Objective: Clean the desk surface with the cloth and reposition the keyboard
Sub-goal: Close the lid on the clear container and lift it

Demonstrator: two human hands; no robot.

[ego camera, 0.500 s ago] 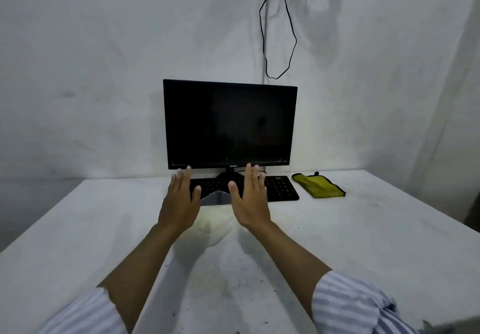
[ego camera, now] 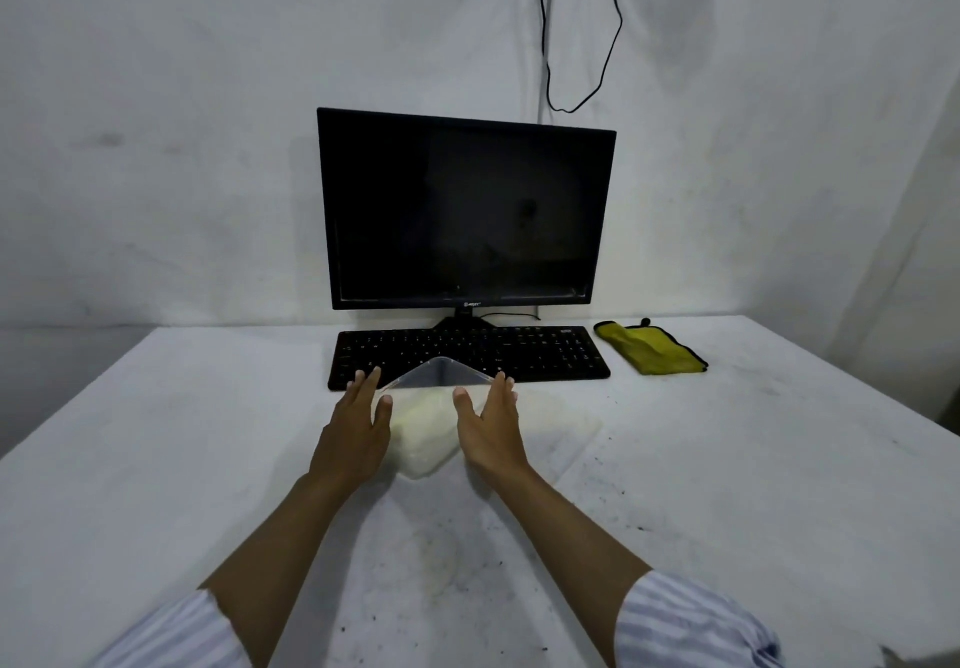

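So basically it's a white tabletop (ego camera: 727, 485) with dark specks and smudges all over it, pushed up against a scuffed white wall (ego camera: 182, 95) where a black cable (ego camera: 621, 20) hangs down in a loop. A dark monitor (ego camera: 462, 210) sits at the back, switched off by the look of it. The black keyboard (ego camera: 519, 355) lies flat right in front of its stand. The yellow cloth (ego camera: 649, 353) is bunched up just to the right of the keyboard, well apart from both hands. Between the hands there's a clear plastic container (ego camera: 423, 428) with something pale inside, resting on the tabletop at the keyboard's near edge. The left hand (ego camera: 358, 433) and right hand (ego camera: 491, 433) flank it, palms facing in. The grip on both sides is open, fingers straight, thumbs up against the container's sides, nothing actually curled around it. Can't tell how firmly they're pressing. Striped sleeves (ego camera: 691, 620) show at the bottom.
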